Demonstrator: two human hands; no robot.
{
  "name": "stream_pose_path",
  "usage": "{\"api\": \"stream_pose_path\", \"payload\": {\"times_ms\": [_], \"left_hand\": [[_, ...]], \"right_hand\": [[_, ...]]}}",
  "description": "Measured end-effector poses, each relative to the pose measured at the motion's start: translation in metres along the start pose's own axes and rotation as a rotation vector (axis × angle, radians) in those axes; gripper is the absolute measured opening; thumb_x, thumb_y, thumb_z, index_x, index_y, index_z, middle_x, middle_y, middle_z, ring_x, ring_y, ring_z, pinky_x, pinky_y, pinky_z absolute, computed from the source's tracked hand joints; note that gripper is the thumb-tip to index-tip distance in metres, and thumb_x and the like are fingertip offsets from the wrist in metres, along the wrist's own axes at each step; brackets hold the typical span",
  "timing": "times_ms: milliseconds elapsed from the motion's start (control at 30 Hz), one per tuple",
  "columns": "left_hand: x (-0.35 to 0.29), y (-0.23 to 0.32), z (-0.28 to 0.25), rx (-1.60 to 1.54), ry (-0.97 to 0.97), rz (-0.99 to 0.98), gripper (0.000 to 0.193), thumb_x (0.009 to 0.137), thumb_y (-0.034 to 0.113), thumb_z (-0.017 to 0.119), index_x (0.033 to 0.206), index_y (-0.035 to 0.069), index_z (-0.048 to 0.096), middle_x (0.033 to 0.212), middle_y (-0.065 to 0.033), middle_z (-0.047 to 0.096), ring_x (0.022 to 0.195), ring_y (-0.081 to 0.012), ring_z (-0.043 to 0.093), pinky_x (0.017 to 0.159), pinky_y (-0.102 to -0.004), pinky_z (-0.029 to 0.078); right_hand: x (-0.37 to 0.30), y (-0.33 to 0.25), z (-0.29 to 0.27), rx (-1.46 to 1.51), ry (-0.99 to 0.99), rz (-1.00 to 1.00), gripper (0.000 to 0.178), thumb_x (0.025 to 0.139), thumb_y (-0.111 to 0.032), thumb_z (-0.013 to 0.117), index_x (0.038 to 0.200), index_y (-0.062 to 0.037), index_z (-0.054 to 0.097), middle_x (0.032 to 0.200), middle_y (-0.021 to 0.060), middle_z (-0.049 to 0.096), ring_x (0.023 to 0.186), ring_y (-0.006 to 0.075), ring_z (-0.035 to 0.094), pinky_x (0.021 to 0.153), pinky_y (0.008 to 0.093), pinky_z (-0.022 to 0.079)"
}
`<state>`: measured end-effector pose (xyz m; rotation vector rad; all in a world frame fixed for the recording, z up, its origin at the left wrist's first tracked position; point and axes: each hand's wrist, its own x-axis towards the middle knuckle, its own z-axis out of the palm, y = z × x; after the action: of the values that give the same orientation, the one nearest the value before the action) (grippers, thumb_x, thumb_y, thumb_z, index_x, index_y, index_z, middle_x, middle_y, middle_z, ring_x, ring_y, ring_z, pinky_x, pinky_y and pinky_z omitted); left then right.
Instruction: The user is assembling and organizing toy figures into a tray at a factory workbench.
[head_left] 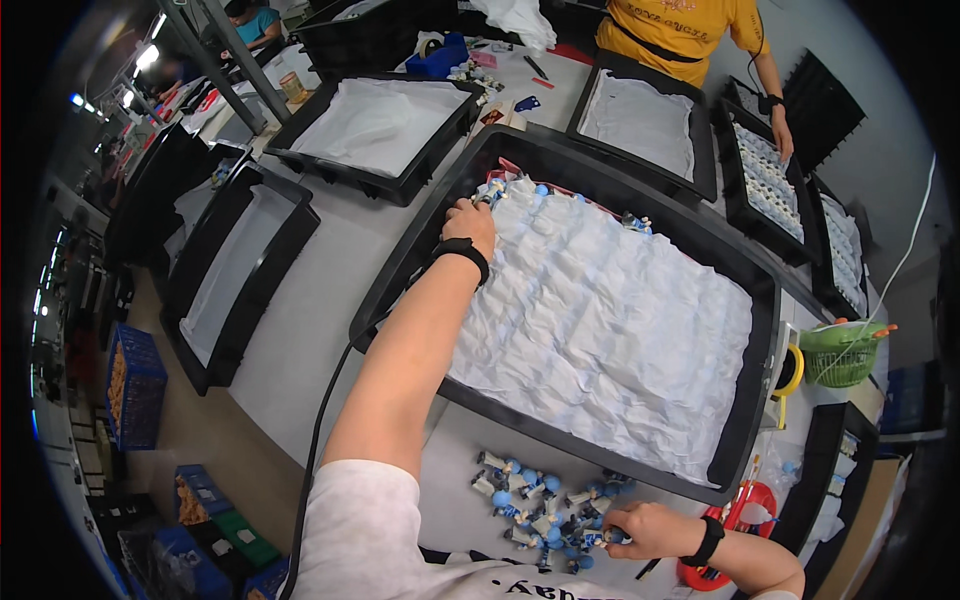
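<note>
My left hand (471, 226) reaches to the far left corner of a large black tray (590, 425). Its fingers close on a small blue-and-white figurine (489, 192) there, partly hidden by the hand. Crumpled white sheeting (600, 320) covers most of the tray, and another figurine (636, 222) shows along its far edge. Close to my body, my right hand (648, 530) pinches a small figurine (611, 536) at the right side of a loose pile of figurines (540, 505) with blue heads, lying on the table.
White-lined black trays (395, 130) (240, 260) (640, 125) stand around the table. At the far right, a person in a yellow shirt (675, 40) touches a tray of small pieces (765, 175). A green basket (842, 355), yellow tape roll (790, 371) and red dish (755, 510) sit rightward.
</note>
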<state>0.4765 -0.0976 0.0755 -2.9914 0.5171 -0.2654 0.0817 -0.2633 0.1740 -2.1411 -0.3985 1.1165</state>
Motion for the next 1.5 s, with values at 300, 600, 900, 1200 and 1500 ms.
{"api": "stream_pose_path", "payload": {"times_ms": [300,600,900,1200,1500], "left_hand": [[-0.009,0.005,-0.016,0.042,-0.107,0.031,0.026,0.078,0.011,0.051,0.100,-0.001,0.046,0.089,-0.0189,0.050,0.074,-0.0325,0.059,0.062,-0.0335,0.051],[-0.008,0.005,-0.010,-0.063,-0.037,0.032,0.028,0.075,0.007,0.053,0.102,0.005,0.047,0.096,-0.0245,0.041,0.071,-0.0370,0.056,0.062,-0.0336,0.050],[-0.011,-0.006,-0.024,-0.156,-0.094,0.079,0.025,0.075,0.007,0.052,0.099,0.006,0.047,0.080,-0.0210,0.056,0.074,-0.0355,0.054,0.063,-0.0373,0.046],[-0.020,-0.004,-0.027,-0.237,-0.055,0.007,0.025,0.077,0.010,0.052,0.101,0.005,0.049,0.092,-0.0228,0.050,0.067,-0.0303,0.062,0.060,-0.0330,0.052],[-0.046,-0.045,-0.126,-0.475,0.236,0.188,0.025,0.074,0.016,0.053,0.098,0.007,0.052,0.090,-0.0154,0.053,0.075,-0.0357,0.055,0.067,-0.0424,0.045]], "right_hand": [[0.021,-0.039,-0.099,-0.094,0.385,-0.207,0.027,0.075,-0.014,0.060,0.099,-0.0043,0.055,0.088,0.0138,0.057,0.084,0.0298,0.056,0.071,0.0354,0.047],[0.134,0.085,-0.252,-0.647,1.071,-0.010,0.037,0.071,0.007,0.048,0.106,-0.0030,0.053,0.110,0.0144,0.052,0.101,0.0295,0.050,0.085,0.0354,0.043],[0.179,0.099,-0.268,-0.752,1.081,0.133,0.031,0.068,0.006,0.051,0.097,-0.0029,0.056,0.093,0.0148,0.051,0.090,0.0299,0.049,0.080,0.0355,0.044],[0.152,0.109,-0.253,-0.673,1.183,-0.004,0.025,0.065,0.008,0.053,0.086,-0.0029,0.058,0.080,0.0132,0.052,0.082,0.0307,0.050,0.073,0.0359,0.044],[0.054,-0.027,-0.201,-0.062,1.109,-0.279,0.024,0.067,0.005,0.059,0.091,0.0012,0.059,0.072,0.0031,0.050,0.069,0.0081,0.050,0.072,0.0228,0.046]]}}
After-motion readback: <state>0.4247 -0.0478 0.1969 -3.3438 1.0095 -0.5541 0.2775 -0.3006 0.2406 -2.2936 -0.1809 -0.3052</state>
